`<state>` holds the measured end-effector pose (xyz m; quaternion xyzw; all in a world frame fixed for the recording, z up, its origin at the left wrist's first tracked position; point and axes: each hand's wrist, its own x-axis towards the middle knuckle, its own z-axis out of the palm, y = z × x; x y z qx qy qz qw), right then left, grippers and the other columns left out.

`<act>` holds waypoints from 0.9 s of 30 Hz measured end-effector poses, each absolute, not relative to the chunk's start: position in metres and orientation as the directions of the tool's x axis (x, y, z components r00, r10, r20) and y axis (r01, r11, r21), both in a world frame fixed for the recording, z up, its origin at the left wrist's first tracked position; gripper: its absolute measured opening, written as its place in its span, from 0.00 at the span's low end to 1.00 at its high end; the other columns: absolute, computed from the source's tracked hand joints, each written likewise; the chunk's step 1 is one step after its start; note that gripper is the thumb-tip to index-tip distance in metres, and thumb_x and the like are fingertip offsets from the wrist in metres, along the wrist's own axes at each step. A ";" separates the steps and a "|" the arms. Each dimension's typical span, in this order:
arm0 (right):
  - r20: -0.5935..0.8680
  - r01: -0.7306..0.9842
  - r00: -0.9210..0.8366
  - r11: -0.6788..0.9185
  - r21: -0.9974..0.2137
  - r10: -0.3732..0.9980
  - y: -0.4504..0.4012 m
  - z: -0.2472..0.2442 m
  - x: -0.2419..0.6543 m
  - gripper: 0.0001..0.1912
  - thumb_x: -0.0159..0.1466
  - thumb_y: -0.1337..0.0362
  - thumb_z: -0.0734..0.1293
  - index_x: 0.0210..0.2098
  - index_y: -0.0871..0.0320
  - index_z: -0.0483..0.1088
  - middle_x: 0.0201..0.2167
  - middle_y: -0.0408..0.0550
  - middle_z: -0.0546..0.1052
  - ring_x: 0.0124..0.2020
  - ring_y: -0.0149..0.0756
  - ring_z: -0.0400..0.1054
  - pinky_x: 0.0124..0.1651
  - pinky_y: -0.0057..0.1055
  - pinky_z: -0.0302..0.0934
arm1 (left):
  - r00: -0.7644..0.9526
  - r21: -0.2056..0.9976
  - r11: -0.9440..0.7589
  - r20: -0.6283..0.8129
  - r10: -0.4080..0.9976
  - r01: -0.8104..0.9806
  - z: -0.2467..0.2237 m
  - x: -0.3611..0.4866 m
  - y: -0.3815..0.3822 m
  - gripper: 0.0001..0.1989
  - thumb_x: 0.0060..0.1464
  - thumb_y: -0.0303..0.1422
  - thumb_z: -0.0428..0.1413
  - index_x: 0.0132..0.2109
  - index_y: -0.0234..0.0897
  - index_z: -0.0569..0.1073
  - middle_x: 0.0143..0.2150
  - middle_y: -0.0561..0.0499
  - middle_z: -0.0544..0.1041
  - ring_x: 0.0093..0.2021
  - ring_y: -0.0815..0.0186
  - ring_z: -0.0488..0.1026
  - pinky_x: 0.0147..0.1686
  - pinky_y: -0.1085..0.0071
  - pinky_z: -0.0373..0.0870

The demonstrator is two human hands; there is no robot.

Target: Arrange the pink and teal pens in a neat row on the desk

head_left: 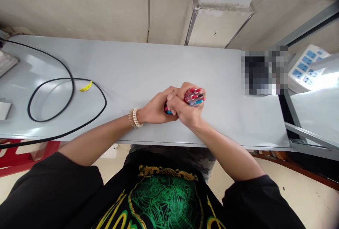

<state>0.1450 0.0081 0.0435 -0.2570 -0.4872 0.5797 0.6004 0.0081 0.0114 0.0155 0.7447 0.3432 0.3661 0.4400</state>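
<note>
A bundle of pens (194,96) with red, blue and black ends is gripped over the middle of the grey table (132,63). My right hand (189,114) wraps round it, and the coloured ends stick out past the fingers on the right. Pressed against it from the left, my left hand (157,108) curls round the other end of the bundle, where a bit of red and blue shows between the palms. Most of the pens' length is hidden by my fingers. Two coiled bands (135,118) circle my left wrist.
A black cable (71,77) with a yellow tag (86,86) loops over the table's left side. At the right stand a blurred-out dark object (255,75) and a white power strip (307,65) with blue sockets. A wall (106,10) runs behind the table.
</note>
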 end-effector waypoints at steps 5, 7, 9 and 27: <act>-0.007 -0.581 -0.118 -0.075 -0.811 0.993 0.028 0.057 0.156 0.25 0.54 0.65 0.75 0.19 0.53 0.52 0.11 0.30 0.56 0.12 0.23 0.52 0.20 0.27 0.57 | 0.514 0.985 -0.172 0.142 0.846 0.012 0.017 0.008 0.011 0.31 0.53 0.27 0.68 0.60 0.39 0.63 0.36 0.55 0.78 0.30 0.71 0.73 0.27 0.76 0.69; -0.045 -0.597 -0.082 -0.085 -0.798 0.996 0.033 0.061 0.162 0.28 0.53 0.64 0.76 0.18 0.54 0.49 0.11 0.30 0.54 0.12 0.22 0.51 0.21 0.27 0.57 | 0.532 0.997 -0.068 0.076 0.843 -0.035 0.020 0.006 0.011 0.31 0.55 0.30 0.70 0.61 0.37 0.64 0.38 0.52 0.78 0.33 0.70 0.75 0.32 0.74 0.73; -0.060 -0.605 -0.064 -0.087 -0.791 0.996 0.037 0.064 0.167 0.30 0.53 0.64 0.76 0.19 0.54 0.47 0.11 0.30 0.52 0.12 0.22 0.50 0.21 0.27 0.57 | 0.541 0.991 0.030 0.045 0.840 -0.130 0.022 0.004 0.011 0.28 0.58 0.36 0.69 0.60 0.35 0.68 0.41 0.48 0.80 0.37 0.67 0.78 0.38 0.70 0.78; 0.004 -0.647 -0.166 -0.106 -0.755 0.986 0.038 0.062 0.175 0.32 0.55 0.64 0.76 0.19 0.54 0.45 0.10 0.31 0.50 0.11 0.24 0.50 0.20 0.27 0.54 | 0.472 0.943 0.106 0.059 0.880 -0.316 0.024 0.015 0.005 0.16 0.67 0.42 0.61 0.45 0.31 0.77 0.32 0.50 0.79 0.29 0.72 0.76 0.30 0.74 0.76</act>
